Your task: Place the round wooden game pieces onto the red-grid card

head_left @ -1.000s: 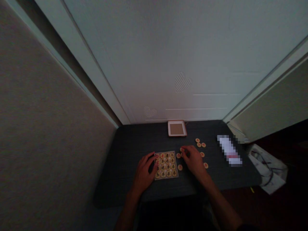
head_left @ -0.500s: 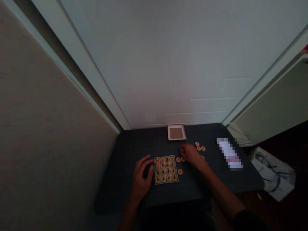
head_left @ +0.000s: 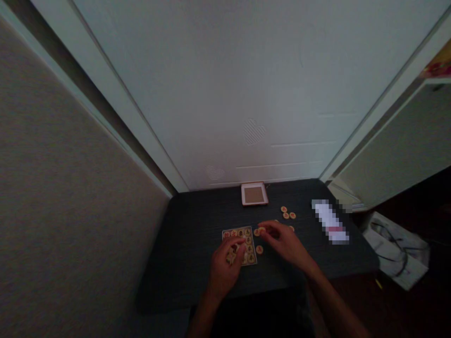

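Observation:
A square box (head_left: pixel 256 263) holds rows of round Chinese chess pieces, some with red characters and some with black. Over this box hovers my left hand (head_left: pixel 225 265), fingers curved and thumb apart, covering part of the rows; nothing shows in its grasp. Just right of the box, my right hand (head_left: pixel 283 239) pinches a Chinese chess piece (head_left: pixel 261 230) between thumb and fingers. Close beside that piece lies a red-marked piece (head_left: pixel 257 232), and another loose piece (head_left: pixel 260 249) rests nearer me. Other pieces are partly hidden behind my right hand.
Behind, against the white panel, stands a shallow square lid or tray (head_left: pixel 254 204). Three loose pieces (head_left: pixel 286 215) lie to the right on the dark table (head_left: pixel 183 253). Farther right is a blurred-out bright object (head_left: pixel 329 220). A white bag or box (head_left: pixel 398 253) stands beyond the table's right edge.
My left hand has moved right, from beside the box to above it. My right hand has shifted down and toward the box, and a piece now shows in its fingertips. The view has shifted slightly.

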`<move>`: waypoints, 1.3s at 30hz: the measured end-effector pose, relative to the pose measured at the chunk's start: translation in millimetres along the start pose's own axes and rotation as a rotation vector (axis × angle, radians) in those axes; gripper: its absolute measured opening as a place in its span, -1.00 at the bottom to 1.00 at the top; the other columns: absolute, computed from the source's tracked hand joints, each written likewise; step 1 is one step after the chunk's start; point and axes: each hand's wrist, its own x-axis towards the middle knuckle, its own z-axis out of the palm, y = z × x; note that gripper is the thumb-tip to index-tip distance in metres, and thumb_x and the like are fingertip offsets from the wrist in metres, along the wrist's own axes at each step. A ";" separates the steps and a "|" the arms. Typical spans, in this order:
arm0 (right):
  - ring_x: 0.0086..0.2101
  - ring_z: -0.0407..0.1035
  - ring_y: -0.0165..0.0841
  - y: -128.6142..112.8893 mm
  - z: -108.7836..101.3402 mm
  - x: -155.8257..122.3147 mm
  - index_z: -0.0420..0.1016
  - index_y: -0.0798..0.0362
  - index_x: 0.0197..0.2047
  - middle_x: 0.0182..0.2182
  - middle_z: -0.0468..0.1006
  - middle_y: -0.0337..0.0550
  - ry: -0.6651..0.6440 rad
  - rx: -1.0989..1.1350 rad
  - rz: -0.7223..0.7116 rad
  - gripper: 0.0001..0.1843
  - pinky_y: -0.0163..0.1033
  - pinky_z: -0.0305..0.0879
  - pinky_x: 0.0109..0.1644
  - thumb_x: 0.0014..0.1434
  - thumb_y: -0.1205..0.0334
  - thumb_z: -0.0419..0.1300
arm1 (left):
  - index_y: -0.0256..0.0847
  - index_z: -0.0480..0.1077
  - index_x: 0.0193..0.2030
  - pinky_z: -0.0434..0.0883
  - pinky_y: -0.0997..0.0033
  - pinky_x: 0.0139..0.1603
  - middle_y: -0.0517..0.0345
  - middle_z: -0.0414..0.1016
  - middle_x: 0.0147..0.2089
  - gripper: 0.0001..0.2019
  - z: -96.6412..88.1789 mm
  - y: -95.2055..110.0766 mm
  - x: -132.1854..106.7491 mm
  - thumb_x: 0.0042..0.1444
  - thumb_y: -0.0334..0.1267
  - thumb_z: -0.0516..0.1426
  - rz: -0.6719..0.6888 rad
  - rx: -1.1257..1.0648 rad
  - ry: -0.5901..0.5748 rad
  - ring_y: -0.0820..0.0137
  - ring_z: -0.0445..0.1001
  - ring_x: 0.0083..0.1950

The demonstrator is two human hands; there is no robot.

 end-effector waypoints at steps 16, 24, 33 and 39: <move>-0.17 0.53 -0.27 -10.3 25.3 -49.9 0.58 -0.06 -0.03 -0.13 0.60 -0.12 0.046 0.218 -0.021 -0.77 -0.15 0.48 0.00 0.28 0.09 0.26 | -0.18 0.57 -0.16 0.56 0.29 -0.06 0.04 0.68 -0.17 -0.76 34.6 22.1 -9.5 0.17 -0.07 0.25 -0.363 -0.343 -0.088 0.22 0.65 -0.13; -0.18 0.49 -0.27 -5.4 36.8 -55.2 0.57 -0.08 0.03 -0.10 0.57 -0.09 0.154 0.090 -0.126 -0.75 -0.16 0.46 -0.03 0.28 0.18 0.25 | -0.19 0.57 0.00 0.57 0.21 0.03 -0.03 0.66 0.00 -0.66 32.8 23.0 -10.2 0.16 -0.05 0.26 -0.449 -0.496 -0.089 0.15 0.64 0.01; -0.17 0.51 -0.27 0.1 33.3 -57.8 0.56 -0.12 0.07 -0.10 0.61 -0.13 0.136 0.106 -0.075 -0.71 -0.15 0.43 -0.02 0.30 0.13 0.24 | -0.14 0.54 0.10 0.52 0.18 0.13 0.00 0.64 0.05 -0.63 26.6 24.8 -12.2 0.18 -0.09 0.25 -0.473 -0.575 -0.194 0.16 0.62 0.06; -0.07 0.50 -0.20 -1.5 30.3 -57.0 0.58 -0.11 0.08 -0.04 0.62 -0.09 0.121 0.137 -0.045 -0.69 -0.10 0.43 0.05 0.31 0.05 0.22 | -0.17 0.51 0.13 0.51 0.16 0.15 -0.02 0.66 0.01 -0.61 26.1 25.9 -12.9 0.19 -0.12 0.26 -0.470 -0.600 -0.223 0.17 0.63 0.03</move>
